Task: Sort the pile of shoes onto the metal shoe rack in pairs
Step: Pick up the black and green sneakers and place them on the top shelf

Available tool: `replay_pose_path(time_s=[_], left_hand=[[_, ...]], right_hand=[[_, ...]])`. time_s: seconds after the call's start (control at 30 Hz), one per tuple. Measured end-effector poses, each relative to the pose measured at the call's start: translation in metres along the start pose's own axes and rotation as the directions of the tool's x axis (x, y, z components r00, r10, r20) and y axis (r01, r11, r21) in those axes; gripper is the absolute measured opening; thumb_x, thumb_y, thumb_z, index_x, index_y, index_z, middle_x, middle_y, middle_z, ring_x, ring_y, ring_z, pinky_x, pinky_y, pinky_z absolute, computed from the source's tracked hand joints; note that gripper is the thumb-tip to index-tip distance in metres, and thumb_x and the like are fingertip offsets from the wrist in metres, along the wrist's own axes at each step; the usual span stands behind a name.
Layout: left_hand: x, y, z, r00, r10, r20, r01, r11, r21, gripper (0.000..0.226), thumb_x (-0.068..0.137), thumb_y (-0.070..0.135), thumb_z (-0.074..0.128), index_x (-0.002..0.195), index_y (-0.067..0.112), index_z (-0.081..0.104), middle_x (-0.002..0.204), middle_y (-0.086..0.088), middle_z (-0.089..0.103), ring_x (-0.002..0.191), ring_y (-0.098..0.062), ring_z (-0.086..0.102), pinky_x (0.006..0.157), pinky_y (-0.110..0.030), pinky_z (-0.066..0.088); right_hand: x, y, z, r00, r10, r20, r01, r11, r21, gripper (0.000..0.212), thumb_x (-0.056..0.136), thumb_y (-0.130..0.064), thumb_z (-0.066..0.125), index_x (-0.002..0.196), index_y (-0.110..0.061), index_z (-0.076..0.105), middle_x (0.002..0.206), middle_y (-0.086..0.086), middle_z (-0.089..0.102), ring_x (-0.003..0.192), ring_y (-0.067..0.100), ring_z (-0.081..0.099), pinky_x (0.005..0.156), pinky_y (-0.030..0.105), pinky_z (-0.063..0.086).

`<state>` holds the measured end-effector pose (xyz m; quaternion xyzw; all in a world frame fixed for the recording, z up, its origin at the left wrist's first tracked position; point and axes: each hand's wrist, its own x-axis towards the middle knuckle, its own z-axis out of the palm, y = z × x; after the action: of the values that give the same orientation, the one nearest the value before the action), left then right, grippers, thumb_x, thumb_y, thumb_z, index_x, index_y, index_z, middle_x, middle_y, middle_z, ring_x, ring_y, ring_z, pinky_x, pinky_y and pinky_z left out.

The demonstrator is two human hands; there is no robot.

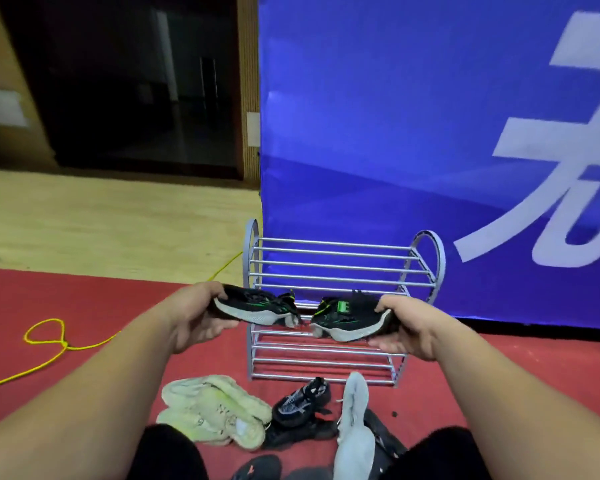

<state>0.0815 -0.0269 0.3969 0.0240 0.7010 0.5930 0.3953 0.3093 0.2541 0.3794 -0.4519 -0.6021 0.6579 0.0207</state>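
Note:
My left hand (196,315) grips the heel of a black sneaker with green stripes and a white sole (257,306). My right hand (407,329) holds the matching black-and-green sneaker (347,318) by its heel. Both shoes hang toe to toe in front of the metal shoe rack (333,268), level with its middle shelf. The rack's shelves carry no shoes. On the red carpet below lies the pile: two pale yellow-green sneakers (212,410), a small black-and-grey sneaker (300,400), a light grey shoe (354,427) and dark shoes partly hidden by my knees.
A blue banner (395,133) stands right behind the rack. A yellow cord (45,341) loops over the red carpet at left, leading onto the wooden floor (101,220). A black slipper (257,467) lies at the bottom edge between my knees.

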Motion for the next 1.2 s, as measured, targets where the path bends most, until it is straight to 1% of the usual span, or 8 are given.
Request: replay_pose_path(time_s=[0.17,0.37,0.53,0.67,0.9,1.0,1.1,1.2], left_hand=[[-0.015,0.052,0.01,0.987,0.153,-0.038,-0.158,0.968,-0.196,0.02,0.091,0.017,0.049,0.102,0.013,0.065,0.071,-0.001,0.076,0.06,-0.016,0.075,0.036,-0.016,0.044],[0.017,0.084,0.058,0.96,0.263,-0.094,-0.272,0.803,-0.531,0.032,0.093,0.012,0.051,0.124,0.007,0.06,0.098,-0.014,0.073,0.059,-0.018,0.071,0.038,-0.021,0.042],[0.084,0.076,0.107,0.966,0.241,-0.093,-0.237,0.682,-0.692,0.041,0.095,0.003,0.051,0.136,0.001,0.053,0.102,-0.015,0.071,0.068,-0.022,0.073,0.045,-0.021,0.049],[0.146,0.06,0.123,0.984,0.174,-0.046,-0.15,0.65,-0.745,0.044,0.096,-0.001,0.057,0.139,-0.002,0.049,0.126,-0.022,0.067,0.086,-0.029,0.074,0.057,-0.026,0.059],[0.226,0.037,0.112,0.992,0.113,0.049,-0.031,0.616,-0.787,0.071,0.095,-0.003,0.063,0.156,0.012,0.032,0.126,-0.022,0.068,0.101,-0.036,0.074,0.074,-0.038,0.063],[0.242,0.033,0.107,0.995,0.078,0.06,-0.024,0.78,-0.625,0.047,0.094,0.009,0.07,0.138,0.003,0.054,0.122,-0.022,0.069,0.098,-0.032,0.075,0.073,-0.036,0.063],[0.252,0.021,0.098,1.0,0.028,-0.001,-0.027,0.962,-0.272,0.048,0.086,0.011,0.078,0.129,0.004,0.058,0.109,-0.018,0.071,0.084,-0.031,0.076,0.073,-0.039,0.062],[0.256,0.01,0.086,0.983,0.161,-0.085,-0.163,0.986,-0.018,0.045,0.087,0.012,0.073,0.129,0.012,0.055,0.102,-0.01,0.071,0.07,-0.024,0.067,0.069,-0.04,0.062]], right_hand=[[-0.026,-0.055,-0.006,0.986,-0.148,-0.078,0.156,0.981,0.115,0.022,0.094,-0.026,0.055,0.109,-0.014,0.065,0.09,0.009,0.076,0.074,0.029,0.077,0.06,0.029,0.055],[-0.014,-0.118,0.003,0.951,-0.278,-0.136,0.307,0.907,0.289,0.017,0.095,-0.023,0.06,0.102,-0.009,0.066,0.079,0.01,0.074,0.071,0.028,0.073,0.059,0.031,0.052],[0.038,-0.129,0.016,0.951,-0.268,-0.156,0.31,0.855,0.415,0.018,0.098,-0.018,0.059,0.11,-0.007,0.065,0.08,0.011,0.077,0.066,0.025,0.074,0.048,0.026,0.046],[0.096,-0.113,0.027,0.967,-0.213,-0.137,0.253,0.853,0.456,0.021,0.101,-0.014,0.055,0.12,-0.006,0.062,0.098,0.015,0.078,0.077,0.027,0.076,0.045,0.025,0.045],[0.182,-0.098,0.057,0.977,-0.191,-0.093,0.213,0.879,0.427,0.022,0.103,-0.009,0.054,0.124,-0.013,0.06,0.106,0.013,0.076,0.077,0.026,0.073,0.047,0.024,0.046],[0.207,-0.096,0.07,0.971,-0.223,-0.081,0.237,0.895,0.378,0.021,0.101,-0.016,0.062,0.122,-0.016,0.062,0.108,0.01,0.077,0.085,0.027,0.075,0.062,0.033,0.057],[0.229,-0.077,0.077,0.94,-0.259,-0.22,0.236,0.963,-0.127,0.045,0.078,-0.041,0.073,0.117,-0.026,0.058,0.109,0.005,0.072,0.083,0.033,0.076,0.071,0.048,0.064],[0.232,-0.063,0.084,0.894,-0.343,-0.287,0.22,0.896,-0.387,0.052,0.073,-0.049,0.068,0.12,-0.035,0.052,0.115,0.005,0.055,0.075,0.027,0.069,0.07,0.041,0.057]])
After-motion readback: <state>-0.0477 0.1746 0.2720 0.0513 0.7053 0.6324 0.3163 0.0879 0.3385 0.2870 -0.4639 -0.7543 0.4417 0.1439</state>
